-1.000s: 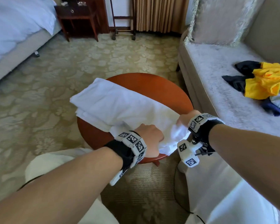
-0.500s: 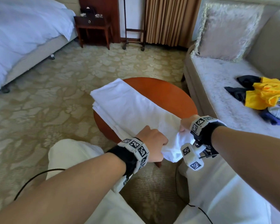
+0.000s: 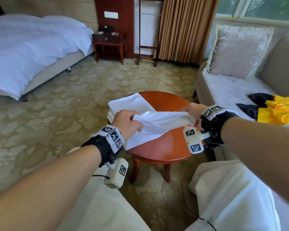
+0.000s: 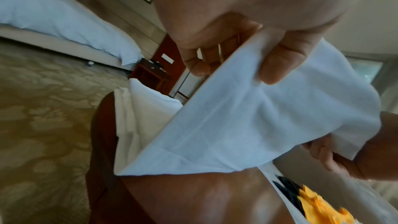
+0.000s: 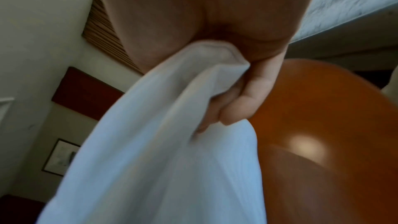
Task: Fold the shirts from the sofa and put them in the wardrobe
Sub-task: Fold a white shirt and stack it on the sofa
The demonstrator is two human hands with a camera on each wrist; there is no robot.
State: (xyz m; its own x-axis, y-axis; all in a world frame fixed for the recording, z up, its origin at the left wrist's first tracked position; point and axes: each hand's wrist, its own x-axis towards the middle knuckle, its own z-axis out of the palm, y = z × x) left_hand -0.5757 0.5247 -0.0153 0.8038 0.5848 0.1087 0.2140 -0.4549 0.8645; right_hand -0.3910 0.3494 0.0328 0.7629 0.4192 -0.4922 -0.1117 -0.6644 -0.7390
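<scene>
Both hands, left hand [image 3: 126, 121] and right hand [image 3: 194, 112], have lifted the shirt [image 3: 158, 124] edge off the table [image 3: 165, 147], fingers pinching it; a loose grip could spoil my fold.

Round red-brown wooden table [image 3: 165, 147] under white shirt [image 3: 132, 104]; sofa [image 3: 227, 90] bearing yellow-and-black clothes [image 3: 277, 110].

A bed [image 3: 23, 47] with white covers stands far left on patterned carpet [image 3: 65, 105]. A dark nightstand [image 3: 109, 42] sits beside it, then a wooden rack [image 3: 148, 30] and tan curtains [image 3: 185, 27]. A fringed cushion [image 3: 238, 50] leans far right under the window [image 3: 257, 7].
</scene>
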